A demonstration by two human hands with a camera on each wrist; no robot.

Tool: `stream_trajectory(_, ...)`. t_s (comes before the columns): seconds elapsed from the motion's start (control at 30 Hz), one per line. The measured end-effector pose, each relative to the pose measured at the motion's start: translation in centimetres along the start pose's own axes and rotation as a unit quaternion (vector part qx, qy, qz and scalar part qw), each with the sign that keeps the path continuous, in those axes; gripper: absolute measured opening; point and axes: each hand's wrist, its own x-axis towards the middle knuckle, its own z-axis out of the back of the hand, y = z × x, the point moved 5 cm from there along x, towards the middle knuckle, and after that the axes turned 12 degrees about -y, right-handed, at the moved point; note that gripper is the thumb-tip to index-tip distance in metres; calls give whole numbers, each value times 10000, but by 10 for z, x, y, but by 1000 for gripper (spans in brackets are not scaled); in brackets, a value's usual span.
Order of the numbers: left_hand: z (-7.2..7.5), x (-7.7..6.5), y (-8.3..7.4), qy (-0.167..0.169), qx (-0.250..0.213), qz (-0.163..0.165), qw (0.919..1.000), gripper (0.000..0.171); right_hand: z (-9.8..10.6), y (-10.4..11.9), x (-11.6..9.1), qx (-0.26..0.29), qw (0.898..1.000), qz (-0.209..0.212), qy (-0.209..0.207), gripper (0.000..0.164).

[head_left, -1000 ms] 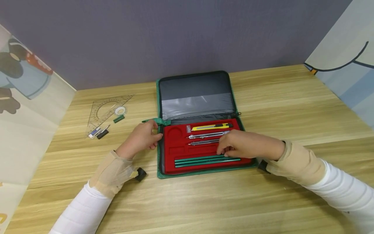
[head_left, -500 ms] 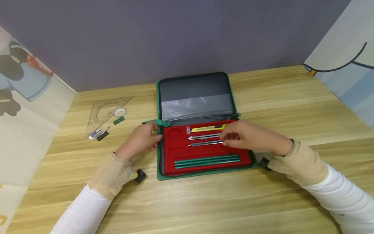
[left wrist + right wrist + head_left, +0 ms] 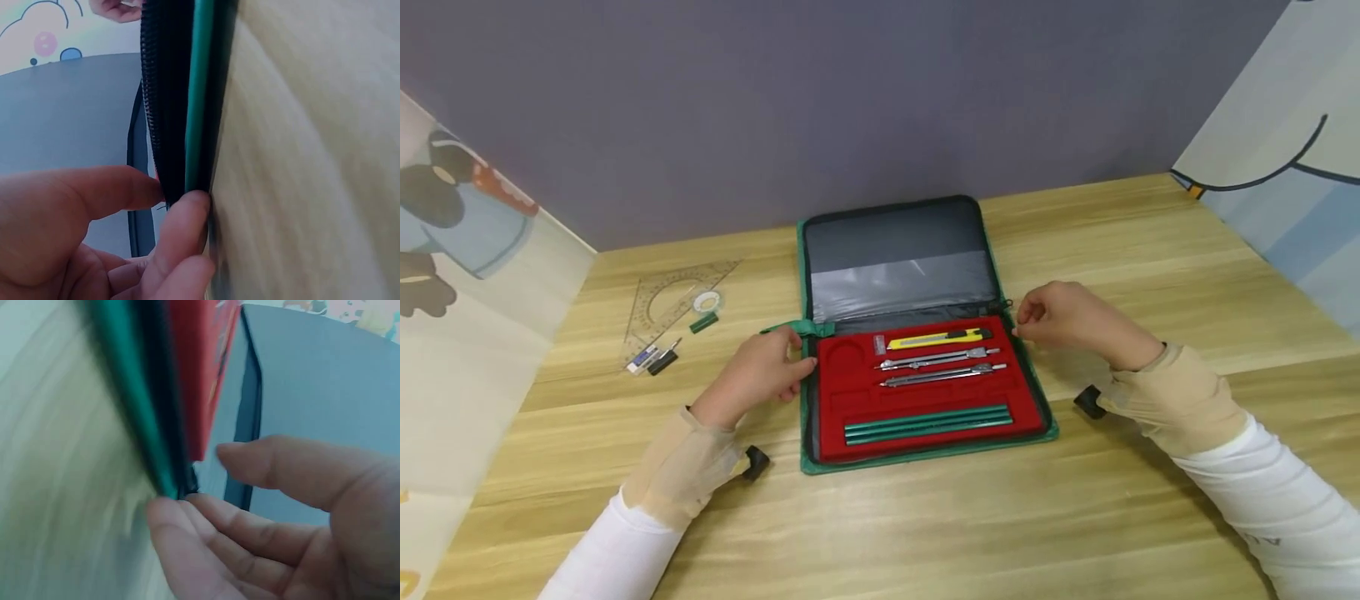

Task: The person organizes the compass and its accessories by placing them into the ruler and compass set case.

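Observation:
A green zip case (image 3: pixel 895 237) lies unfolded on the table. Its red insert (image 3: pixel 887 397) holds a yellow box cutter (image 3: pixel 938 338), a small clear box (image 3: pixel 880 344), two metal compasses (image 3: pixel 936 359) and several green pencils (image 3: pixel 928 425). My left hand (image 3: pixel 754 375) pinches the case's left edge; the left wrist view has thumb and fingers on either side of the zipper border (image 3: pixel 169 100). At the case's right edge, beside the zipper pull, is my right hand (image 3: pixel 1067 317). Its fingertips (image 3: pixel 165 509) reach the green cover edge, while the thumb stands apart from the insert.
On the left of the table (image 3: pixel 925 533) lie a clear set square (image 3: pixel 647 308), a tape roll (image 3: pixel 706 302), a small green block (image 3: pixel 703 322), an eraser (image 3: pixel 643 358) and a small black piece (image 3: pixel 662 364). A grey partition (image 3: pixel 880 108) rises behind the case.
My right hand has moved from over the pencils and compasses to the right, out to the case's edge, uncovering the tools. My left hand stays at the left edge.

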Motion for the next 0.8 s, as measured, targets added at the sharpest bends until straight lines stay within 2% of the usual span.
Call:
stream_trajectory(0.1, 0, -1, 1, 24, -40, 37, 10000, 43, -7, -7, 3, 68, 9990, -212, 386, 20)
stream_trajectory(0.2, -1, -1, 2, -31, -59, 23, 10000, 39, -12, -10, 4, 228, 9975, -281, 599, 24)
stream_trajectory(0.37, -2, -1, 1, -191, 111, 6, 9998, 33, -17, -12, 3, 253, 9983, -107, 512, 25)
stream_trajectory(0.53, -4, -1, -2, -274, 111, 21, 9996, 33, -20, -19, 0, 284, 9990, -164, 303, 26)
stream_trajectory(0.8, -3, 0, 2, -470, 163, 78, 9987, 31, -29, -29, 2, 929, 9940, -419, 402, 39)
